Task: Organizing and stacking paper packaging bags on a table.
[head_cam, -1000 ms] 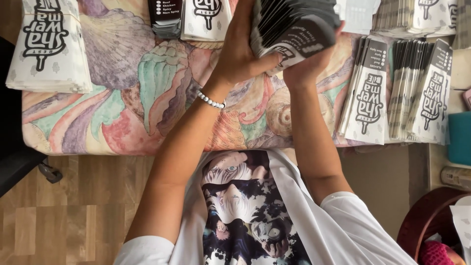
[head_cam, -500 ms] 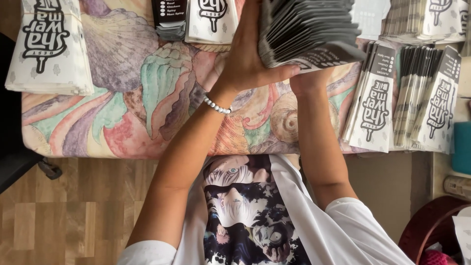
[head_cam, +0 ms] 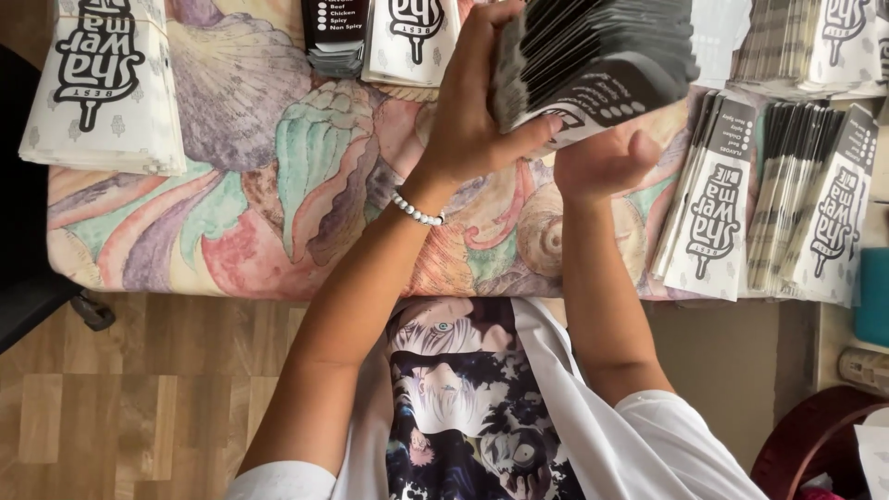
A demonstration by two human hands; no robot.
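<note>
My left hand [head_cam: 472,111], with a white bead bracelet at the wrist, grips the left edge of a thick stack of flat black-and-white printed paper sleeves [head_cam: 602,56]. The stack is held up above the table. My right hand [head_cam: 602,162] is under the stack's lower right side, palm up, supporting it from below. The stack's top runs out of the frame.
The table has a pastel shell-patterned cloth [head_cam: 278,185]. Piles of the same white sleeves lie at the far left [head_cam: 102,83], top middle [head_cam: 407,42] and right [head_cam: 778,204]. A dark chair [head_cam: 37,296] stands at left; a red basket [head_cam: 815,444] sits at lower right.
The stack has been lifted and shifted slightly right and up. My right hand has slid from the stack's side to beneath it.
</note>
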